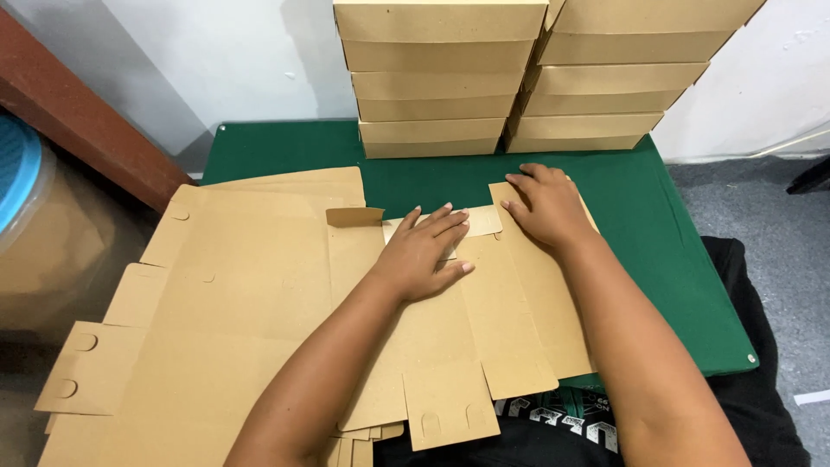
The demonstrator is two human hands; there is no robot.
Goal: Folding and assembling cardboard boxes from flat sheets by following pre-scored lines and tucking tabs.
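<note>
- The left hand [421,252] lies flat on the flat brown cardboard box blank [450,320]. Its fingers [439,221] are spread out and press down on a small folded flap [474,222] at the far end of the blank. They pinch nothing.
- The right hand [545,205] lies flat on the blank's right panel, just beside the flap. Its fingers are close together and press down. They hold nothing.
- The blank sits on the green bench [683,259], right in front of the person. Its near end hangs over the bench edge, above the person's lap.
- To the left of the blank lies a pile of more flat blanks [216,294], touching it.
- Behind the blank, at the far edge of the bench, stand two stacks of folded brown boxes [519,78], well apart from the hands.
- What could go wrong: if the hands let go too soon, I think the flap may spring back up. If they push crooked, the fold may bend off its line. The hanging end may make the blank slide.
</note>
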